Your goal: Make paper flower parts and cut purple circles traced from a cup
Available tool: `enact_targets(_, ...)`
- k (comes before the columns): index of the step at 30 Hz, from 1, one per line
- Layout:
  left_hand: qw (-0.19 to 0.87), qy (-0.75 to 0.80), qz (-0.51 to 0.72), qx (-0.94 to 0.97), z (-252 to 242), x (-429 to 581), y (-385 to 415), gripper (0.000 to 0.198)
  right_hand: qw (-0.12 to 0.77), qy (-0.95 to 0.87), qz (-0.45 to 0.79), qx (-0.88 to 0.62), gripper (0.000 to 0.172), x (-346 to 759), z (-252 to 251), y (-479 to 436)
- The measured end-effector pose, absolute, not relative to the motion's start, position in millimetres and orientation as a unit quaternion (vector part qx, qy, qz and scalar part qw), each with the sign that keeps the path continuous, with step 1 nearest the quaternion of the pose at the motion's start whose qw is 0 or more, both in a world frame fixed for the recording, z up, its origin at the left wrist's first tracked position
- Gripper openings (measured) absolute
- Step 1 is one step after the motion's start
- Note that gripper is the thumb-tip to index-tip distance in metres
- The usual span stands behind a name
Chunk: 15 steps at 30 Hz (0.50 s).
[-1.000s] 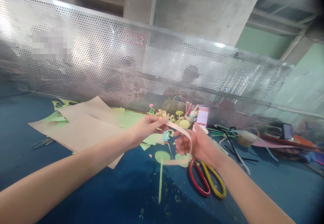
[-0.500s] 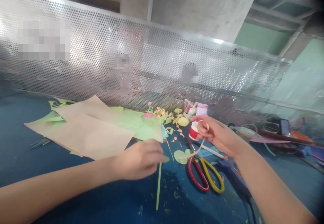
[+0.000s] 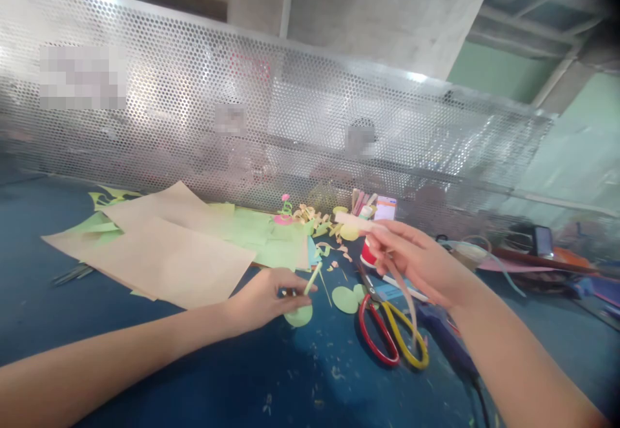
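My left hand [image 3: 268,297] rests low on the blue table, its fingers pinched on a thin green paper stem [image 3: 310,279] with a round green disc [image 3: 299,315] at its foot. My right hand [image 3: 416,260] is raised to the right, fingers closed on a pale beige paper strip [image 3: 359,223] whose loose end hangs down toward the scissors. A red-and-white glue pot [image 3: 368,255] stands just behind that hand.
Red- and yellow-handled scissors [image 3: 390,331] lie under my right hand. Brown paper sheets [image 3: 165,250] and green paper [image 3: 252,233] cover the left. Green discs [image 3: 345,299], paper scraps and small paper flowers [image 3: 285,210] sit by the perforated metal screen [image 3: 271,112]. Clutter lies far right.
My left hand let go of the beige strip, dropped to the table and picked up the green stem. My right hand kept the strip and lifted it up and rightward.
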<state>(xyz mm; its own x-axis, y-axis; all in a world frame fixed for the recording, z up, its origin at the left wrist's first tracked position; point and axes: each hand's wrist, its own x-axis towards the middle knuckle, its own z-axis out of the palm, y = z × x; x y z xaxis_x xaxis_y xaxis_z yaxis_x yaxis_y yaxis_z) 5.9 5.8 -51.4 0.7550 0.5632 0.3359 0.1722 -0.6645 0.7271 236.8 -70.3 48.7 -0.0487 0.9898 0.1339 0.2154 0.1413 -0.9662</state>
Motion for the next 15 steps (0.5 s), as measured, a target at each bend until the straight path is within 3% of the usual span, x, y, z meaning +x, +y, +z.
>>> enact_targets(6,0.489,0.261,0.261,0.790,-69,1,9,0.031,0.373,-0.633,0.339,-0.588,0.024,213,22,-57)
enact_targets(15,0.498,0.240,0.295,0.779,-64,0,7,0.030,0.367,-0.604,0.432,-0.560,0.034,196,-13,-43)
